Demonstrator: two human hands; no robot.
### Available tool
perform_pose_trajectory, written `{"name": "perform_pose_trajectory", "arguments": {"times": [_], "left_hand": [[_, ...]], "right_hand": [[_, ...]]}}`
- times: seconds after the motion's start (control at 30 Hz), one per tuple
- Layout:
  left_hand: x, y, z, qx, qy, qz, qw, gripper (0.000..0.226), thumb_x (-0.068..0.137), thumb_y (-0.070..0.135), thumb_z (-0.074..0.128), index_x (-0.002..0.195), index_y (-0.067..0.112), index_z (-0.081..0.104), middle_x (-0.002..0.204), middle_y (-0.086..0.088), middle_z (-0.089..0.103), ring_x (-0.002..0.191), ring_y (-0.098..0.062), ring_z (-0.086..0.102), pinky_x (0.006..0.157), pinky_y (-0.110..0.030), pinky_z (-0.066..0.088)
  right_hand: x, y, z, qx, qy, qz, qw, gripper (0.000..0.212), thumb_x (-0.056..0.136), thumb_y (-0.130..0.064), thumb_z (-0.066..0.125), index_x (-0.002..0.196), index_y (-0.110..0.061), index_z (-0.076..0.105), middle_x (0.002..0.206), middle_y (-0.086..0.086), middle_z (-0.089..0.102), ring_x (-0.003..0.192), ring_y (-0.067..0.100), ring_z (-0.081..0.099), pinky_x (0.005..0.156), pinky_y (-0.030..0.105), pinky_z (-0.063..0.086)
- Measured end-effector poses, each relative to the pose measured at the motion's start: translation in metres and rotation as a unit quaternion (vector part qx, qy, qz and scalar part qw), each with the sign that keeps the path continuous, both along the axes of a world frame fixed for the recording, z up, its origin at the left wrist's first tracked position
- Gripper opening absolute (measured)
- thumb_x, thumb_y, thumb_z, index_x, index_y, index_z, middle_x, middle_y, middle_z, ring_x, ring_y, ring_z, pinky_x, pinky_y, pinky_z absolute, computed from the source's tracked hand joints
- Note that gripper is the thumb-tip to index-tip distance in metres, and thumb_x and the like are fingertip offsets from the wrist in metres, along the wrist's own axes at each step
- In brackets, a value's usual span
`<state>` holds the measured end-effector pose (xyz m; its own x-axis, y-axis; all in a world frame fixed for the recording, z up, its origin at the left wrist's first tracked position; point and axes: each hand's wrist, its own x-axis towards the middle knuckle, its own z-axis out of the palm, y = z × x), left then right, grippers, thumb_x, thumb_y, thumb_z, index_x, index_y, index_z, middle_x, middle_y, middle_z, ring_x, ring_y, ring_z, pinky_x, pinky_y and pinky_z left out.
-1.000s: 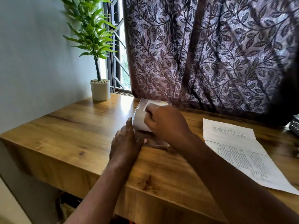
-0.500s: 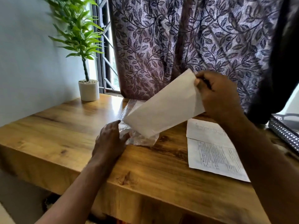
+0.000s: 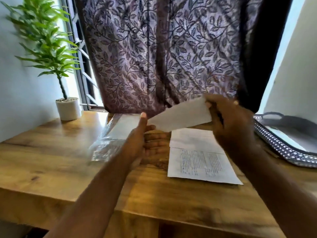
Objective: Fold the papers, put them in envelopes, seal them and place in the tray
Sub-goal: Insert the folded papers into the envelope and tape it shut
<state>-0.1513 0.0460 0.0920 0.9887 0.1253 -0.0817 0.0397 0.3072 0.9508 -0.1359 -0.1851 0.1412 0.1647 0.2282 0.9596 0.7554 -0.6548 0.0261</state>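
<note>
While the plain white paper envelope (image 3: 180,117) is pinched at its right end by the right grip (image 3: 229,124) above the wooden worktop (image 3: 51,160), its left tip is found just beside the left grip (image 3: 145,141), whose fingers are spread apart.

Leaf-patterned curtain (image 3: 163,54) behind wooden table (image 3: 51,165)

We're looking at a home study corner: a wooden desk (image 3: 51,169) with printed papers (image 3: 200,160) on it, a leaf-patterned curtain (image 3: 154,57) by the barred window (image 3: 80,66), a potted plant (image 3: 67,109).
</note>
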Motion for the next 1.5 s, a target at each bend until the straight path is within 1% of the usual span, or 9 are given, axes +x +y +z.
{"name": "perform_pose_trajectory", "arguments": {"times": [0.1,0.23,0.37,0.57,0.8,0.93,1.03,1.13,1.5], "left_hand": [[0.014,-0.032,0.013,-0.034,-0.003,-0.065,0.997,0.041,0.096,0.039,0.061,0.121,0.007,0.061,0.106,-0.021,0.075,0.090,-0.033,0.075,0.073,-0.047,0.063],[0.041,-0.053,0.006,0.118,-0.032,-0.029,0.992,0.025,0.095,0.000,0.061,0.120,-0.001,0.064,0.117,-0.023,0.071,0.109,-0.039,0.068,0.094,-0.054,0.055],[0.051,-0.057,0.001,0.280,-0.083,-0.035,0.956,0.019,0.093,0.000,0.066,0.109,0.010,0.066,0.080,0.013,0.073,0.066,0.002,0.071,0.055,-0.012,0.053],[0.061,-0.041,0.013,0.443,-0.110,-0.116,0.882,0.032,0.087,0.016,0.076,0.118,0.014,0.066,0.111,0.001,0.074,0.100,-0.018,0.072,0.087,-0.037,0.059],[0.081,-0.027,0.011,0.593,-0.146,-0.159,0.776,0.034,0.089,0.016,0.074,0.122,0.011,0.067,0.118,0.000,0.069,0.106,-0.015,0.065,0.094,-0.026,0.054],[0.102,-0.015,0.000,0.664,-0.132,-0.169,0.716,0.008,0.091,0.009,0.070,0.098,0.013,0.070,0.089,0.006,0.062,0.078,-0.004,0.055,0.067,-0.010,0.044],[0.119,-0.013,-0.012,0.651,-0.140,-0.149,0.731,0.008,0.094,0.006,0.064,0.090,0.010,0.070,0.085,0.007,0.061,0.074,0.000,0.053,0.066,-0.012,0.042],[0.131,-0.023,-0.031,0.589,-0.174,-0.023,0.789,0.015,0.098,0.017,0.060,0.089,0.026,0.068,0.088,0.011,0.064,0.081,-0.004,0.058,0.072,-0.019,0.047],[0.138,-0.030,-0.055,0.589,-0.209,-0.015,0.780,0.045,0.096,0.058,0.050,0.071,0.022,0.059,0.063,0.009,0.061,0.056,-0.005,0.055,0.052,-0.029,0.040]], "right_hand": [[-0.011,-0.014,-0.027,-0.154,-0.060,-0.026,0.986,0.025,0.096,-0.014,0.062,0.119,-0.021,0.070,0.103,0.006,0.077,0.074,0.026,0.072,0.060,0.037,0.056],[-0.020,-0.030,-0.060,-0.246,-0.030,0.006,0.969,0.024,0.098,-0.030,0.064,0.114,-0.017,0.075,0.113,0.004,0.077,0.081,0.023,0.076,0.057,0.034,0.059],[-0.003,-0.044,-0.065,-0.109,0.096,0.037,0.989,0.041,0.105,-0.042,0.042,0.111,-0.018,0.075,0.111,-0.003,0.077,0.094,0.015,0.075,0.070,0.036,0.060],[0.068,-0.048,-0.057,0.017,0.306,-0.077,0.949,0.061,0.088,-0.047,0.070,0.140,-0.022,0.051,0.145,0.001,0.055,0.128,0.020,0.051,0.102,0.042,0.046],[0.116,-0.064,-0.072,0.089,0.424,-0.058,0.899,0.029,0.092,-0.021,0.070,0.120,-0.011,0.071,0.104,0.011,0.076,0.093,0.030,0.069,0.079,0.038,0.052],[0.125,-0.083,-0.084,0.194,0.546,0.101,0.809,0.015,0.095,-0.017,0.069,0.100,-0.005,0.077,0.094,0.011,0.078,0.089,0.037,0.073,0.076,0.050,0.060],[0.125,-0.091,-0.087,0.287,0.626,0.212,0.694,0.018,0.095,-0.014,0.066,0.109,-0.005,0.074,0.102,0.012,0.078,0.089,0.031,0.076,0.066,0.039,0.062],[0.124,-0.088,-0.088,0.297,0.658,0.249,0.646,0.020,0.097,-0.014,0.063,0.111,-0.004,0.073,0.102,0.013,0.078,0.086,0.027,0.077,0.060,0.031,0.060],[0.126,-0.071,-0.097,0.268,0.649,0.231,0.674,0.025,0.095,-0.007,0.066,0.119,-0.013,0.066,0.107,0.010,0.077,0.099,0.028,0.074,0.081,0.042,0.062]]}}
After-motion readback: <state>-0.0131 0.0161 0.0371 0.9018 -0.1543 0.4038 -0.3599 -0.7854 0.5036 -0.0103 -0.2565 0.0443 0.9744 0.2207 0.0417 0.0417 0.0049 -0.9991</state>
